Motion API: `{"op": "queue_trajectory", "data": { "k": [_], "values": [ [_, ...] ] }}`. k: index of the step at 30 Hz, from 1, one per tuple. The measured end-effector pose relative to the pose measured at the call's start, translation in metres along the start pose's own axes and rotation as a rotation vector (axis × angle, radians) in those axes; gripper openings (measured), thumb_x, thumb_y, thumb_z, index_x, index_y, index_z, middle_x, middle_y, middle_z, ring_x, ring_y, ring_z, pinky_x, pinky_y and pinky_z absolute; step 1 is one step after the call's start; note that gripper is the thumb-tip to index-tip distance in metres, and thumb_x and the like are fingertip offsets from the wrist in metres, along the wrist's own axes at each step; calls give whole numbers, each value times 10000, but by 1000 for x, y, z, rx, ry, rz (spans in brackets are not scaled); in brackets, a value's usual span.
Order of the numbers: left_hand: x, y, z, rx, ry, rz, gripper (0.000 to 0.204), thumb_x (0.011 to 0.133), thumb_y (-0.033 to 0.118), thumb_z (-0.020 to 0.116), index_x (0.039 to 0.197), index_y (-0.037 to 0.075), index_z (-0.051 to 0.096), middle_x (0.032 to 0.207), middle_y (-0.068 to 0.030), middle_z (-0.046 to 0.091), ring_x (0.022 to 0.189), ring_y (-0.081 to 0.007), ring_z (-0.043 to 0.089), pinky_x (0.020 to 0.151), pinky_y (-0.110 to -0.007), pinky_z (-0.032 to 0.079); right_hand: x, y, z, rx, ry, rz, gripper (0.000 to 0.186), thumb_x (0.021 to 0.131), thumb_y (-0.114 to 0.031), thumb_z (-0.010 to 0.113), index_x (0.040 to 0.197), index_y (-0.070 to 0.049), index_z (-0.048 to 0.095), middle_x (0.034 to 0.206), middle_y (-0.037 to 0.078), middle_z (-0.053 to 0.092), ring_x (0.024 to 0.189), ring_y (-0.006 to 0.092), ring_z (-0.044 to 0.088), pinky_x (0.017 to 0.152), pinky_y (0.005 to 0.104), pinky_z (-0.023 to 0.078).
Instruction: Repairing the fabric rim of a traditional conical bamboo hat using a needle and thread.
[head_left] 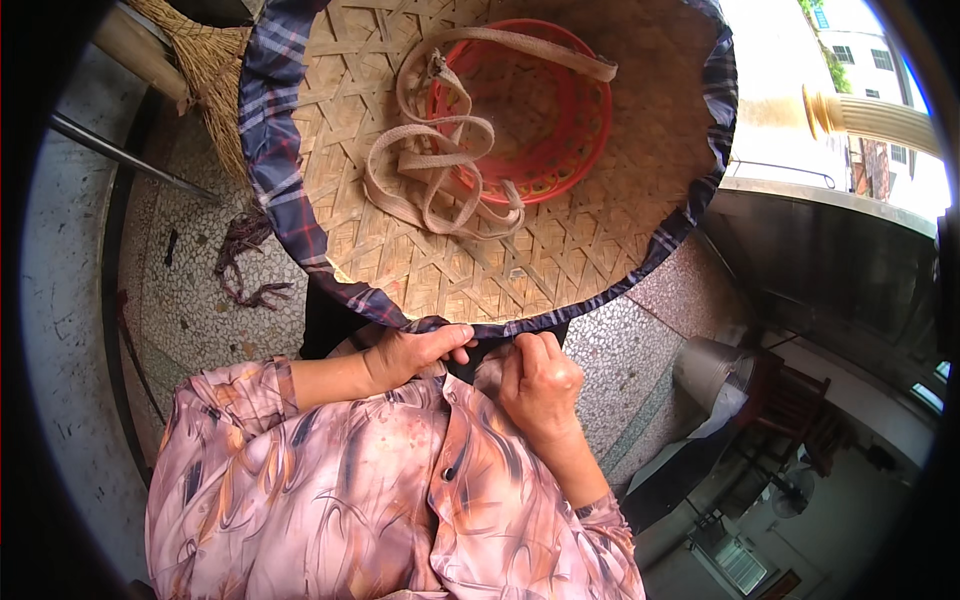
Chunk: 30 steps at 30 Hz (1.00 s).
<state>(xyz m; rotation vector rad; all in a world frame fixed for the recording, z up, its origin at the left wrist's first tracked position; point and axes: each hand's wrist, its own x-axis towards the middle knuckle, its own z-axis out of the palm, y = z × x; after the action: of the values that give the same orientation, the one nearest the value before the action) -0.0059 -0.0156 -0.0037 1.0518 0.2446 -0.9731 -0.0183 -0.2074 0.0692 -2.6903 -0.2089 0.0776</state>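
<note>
A large round woven bamboo basket faces me, its rim wrapped in dark blue plaid cloth. Inside it lies a round red plastic basket, with a long off-white woven strap looped loosely over it. At the near rim, my left hand pinches the plaid cloth between thumb and fingers. Just to the right, my right hand is closed, its curled fingertips against the same edge. Whatever lies between those fingers is hidden or too small to make out.
A straw broom leans at the upper left, near a thin metal rod. A frayed dark cord lies on the speckled floor. To the right stand a metal bucket, a dark wooden chair and a fan.
</note>
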Motion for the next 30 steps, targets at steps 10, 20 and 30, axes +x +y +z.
{"op": "queue_trajectory", "data": {
  "k": [10,20,30],
  "values": [
    [3,-1,2,-10,22,48,273,970,248,574,1009,11,702,824,-28,695,794,-101,641,720,-252,514,7,1,5,-11,43,10,75,790,-22,619,858,-16,587,736,150,568,605,332,595,518,387,490],
    [5,-6,-2,67,23,83,313,972,292,560,1016,18,706,815,-31,696,778,-102,627,704,-254,500,40,0,-27,-23,-86,-17,78,810,-112,656,845,-50,625,833,150,612,719,343,631,620,431,516],
    [10,-14,0,136,56,123,315,937,332,599,942,38,714,766,-11,681,674,-94,598,613,-263,476,65,5,-27,-36,-361,96,110,801,-129,622,766,-31,657,778,185,658,729,390,652,663,460,521]
  ]
}}
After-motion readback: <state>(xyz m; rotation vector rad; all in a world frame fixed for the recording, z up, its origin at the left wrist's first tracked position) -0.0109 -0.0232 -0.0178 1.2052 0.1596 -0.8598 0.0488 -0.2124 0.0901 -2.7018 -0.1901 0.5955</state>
